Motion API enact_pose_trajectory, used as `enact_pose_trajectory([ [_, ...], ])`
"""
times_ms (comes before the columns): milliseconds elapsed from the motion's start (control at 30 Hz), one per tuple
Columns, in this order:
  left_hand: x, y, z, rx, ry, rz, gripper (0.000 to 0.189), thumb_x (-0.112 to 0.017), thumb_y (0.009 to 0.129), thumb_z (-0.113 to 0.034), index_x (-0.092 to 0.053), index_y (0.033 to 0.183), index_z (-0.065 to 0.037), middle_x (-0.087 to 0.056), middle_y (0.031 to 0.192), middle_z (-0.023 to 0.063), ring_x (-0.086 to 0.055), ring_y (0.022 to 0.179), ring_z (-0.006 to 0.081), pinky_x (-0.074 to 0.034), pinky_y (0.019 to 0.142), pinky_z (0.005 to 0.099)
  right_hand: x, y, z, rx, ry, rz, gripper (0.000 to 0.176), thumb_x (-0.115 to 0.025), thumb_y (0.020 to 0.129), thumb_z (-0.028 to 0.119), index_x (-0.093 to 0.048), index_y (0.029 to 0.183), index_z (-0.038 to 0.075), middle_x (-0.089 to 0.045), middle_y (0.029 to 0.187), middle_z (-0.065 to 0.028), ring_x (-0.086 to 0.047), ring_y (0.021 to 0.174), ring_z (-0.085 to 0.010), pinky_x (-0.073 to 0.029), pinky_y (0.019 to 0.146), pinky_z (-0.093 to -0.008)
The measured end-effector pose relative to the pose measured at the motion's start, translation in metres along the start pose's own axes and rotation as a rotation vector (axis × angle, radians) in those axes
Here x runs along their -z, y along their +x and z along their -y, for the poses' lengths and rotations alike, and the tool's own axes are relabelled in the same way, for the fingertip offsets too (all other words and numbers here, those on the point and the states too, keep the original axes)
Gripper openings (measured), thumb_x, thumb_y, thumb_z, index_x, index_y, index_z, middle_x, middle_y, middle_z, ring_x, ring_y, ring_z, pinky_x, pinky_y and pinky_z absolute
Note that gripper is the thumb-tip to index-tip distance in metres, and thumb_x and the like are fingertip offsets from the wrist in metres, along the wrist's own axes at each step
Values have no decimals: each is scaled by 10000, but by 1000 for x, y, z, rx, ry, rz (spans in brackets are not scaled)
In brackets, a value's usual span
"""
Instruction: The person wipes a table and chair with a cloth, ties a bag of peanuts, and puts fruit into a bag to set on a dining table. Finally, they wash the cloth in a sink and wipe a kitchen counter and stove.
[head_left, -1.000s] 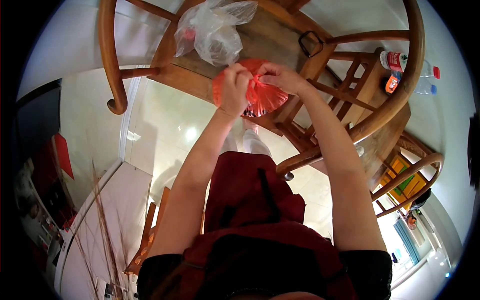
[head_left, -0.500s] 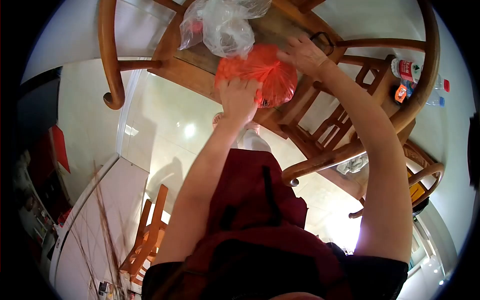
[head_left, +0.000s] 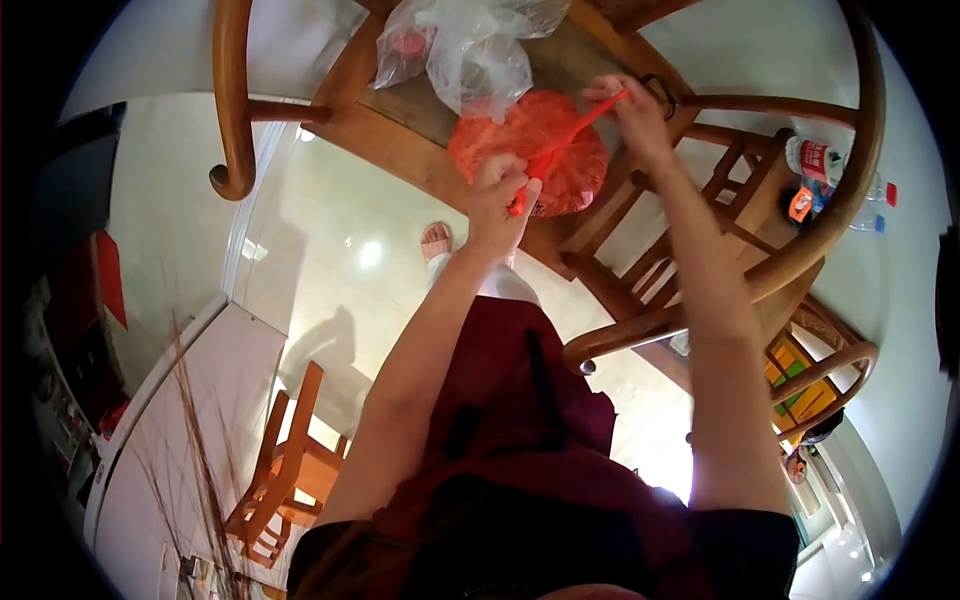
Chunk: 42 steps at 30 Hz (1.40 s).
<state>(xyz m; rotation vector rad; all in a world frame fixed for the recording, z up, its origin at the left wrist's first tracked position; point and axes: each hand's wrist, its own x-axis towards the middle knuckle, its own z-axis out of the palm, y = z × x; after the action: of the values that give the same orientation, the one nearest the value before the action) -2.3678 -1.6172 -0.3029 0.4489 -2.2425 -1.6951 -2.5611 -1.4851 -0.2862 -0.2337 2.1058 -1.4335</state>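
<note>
A filled red plastic bag (head_left: 570,170) rests on the seat of a wooden chair (head_left: 400,128). My left hand (head_left: 498,200) is closed on the bag's gathered plastic at its near side. Higher up and to the right, my right hand (head_left: 637,112) pinches a stretched end of the same red bag, drawn out into a thin strip. Just beyond the red bag lie crumpled clear plastic bags (head_left: 480,65), with something reddish inside one. The contents of the red bag cannot be made out.
Plastic bottles (head_left: 820,160) lie on a wooden surface at the right. Curved chair arms (head_left: 235,100) stand on both sides of the bags. A small wooden chair (head_left: 285,465) is at the lower left. A foot in a pink sandal (head_left: 436,241) shows on the floor.
Both hands were spread over the red bag. Now they grip its plastic, and a strip of it is pulled up to the right. The view has shifted slightly.
</note>
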Motion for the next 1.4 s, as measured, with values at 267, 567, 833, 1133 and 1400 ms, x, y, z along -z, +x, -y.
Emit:
enact_pose_trajectory([
  [267,-27,44,-20,422,-886,-33,398,-385,969,-339,-481,717,-47,-499,621,26,-416,579,97,-348,537,239,-34,-5,33,-269,1026,-532,347,-331,957,397,-418,726,152,-307,544,17,-249,483,-131,-231,439,-283],
  [567,-44,24,-30,330,-347,-25,370,-450,950,-292,-470,723,-1,-435,638,26,-387,621,118,-361,592,268,-33,62,-18,-372,960,-778,210,-329,906,246,-383,719,166,-363,535,-2,-283,415,-163,-205,384,-293],
  [833,-35,11,-7,347,-330,-18,358,-486,933,-305,-538,808,26,-503,685,74,-438,653,169,-400,650,276,-41,56,-18,-233,804,-673,265,-321,941,292,-419,749,140,-361,520,3,-306,377,-151,-242,328,-295],
  [1133,-24,9,29,337,-251,81,362,-470,944,-291,-529,741,3,-496,652,50,-432,582,120,-377,541,262,-42,49,-33,-331,946,-651,251,-313,962,267,-387,766,128,-354,558,-15,-315,439,-156,-256,394,-289],
  [1400,-31,33,25,264,-380,56,215,-520,919,-228,-577,859,-29,-538,692,44,-510,632,99,-411,551,239,-3,-15,23,61,-180,-199,127,-388,839,30,-499,899,19,-557,755,-124,-556,717,-312,-465,667,-411],
])
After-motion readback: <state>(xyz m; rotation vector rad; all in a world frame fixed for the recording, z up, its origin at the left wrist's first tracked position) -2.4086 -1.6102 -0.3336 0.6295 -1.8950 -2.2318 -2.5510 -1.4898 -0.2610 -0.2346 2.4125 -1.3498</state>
